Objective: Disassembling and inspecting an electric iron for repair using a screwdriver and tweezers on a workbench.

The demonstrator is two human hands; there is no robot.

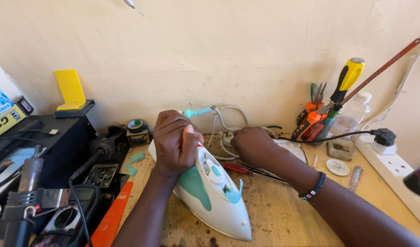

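The left hand [175,142] hides the rear of the steam iron [213,193], clenched around its heel, so the grip itself cannot be made out. The right hand [254,145] rests closed behind the iron over the braided cord [220,120]; whether it grasps anything cannot be told. The iron lies tilted on the wooden table [283,215], white with teal panels, its teal cord sleeve [196,111] poking out above the left knuckles.

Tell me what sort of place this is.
Probably a small appliance repair bench: an opened steam iron under the left hand and right hand, a jar of screwdrivers and pliers, a multimeter.
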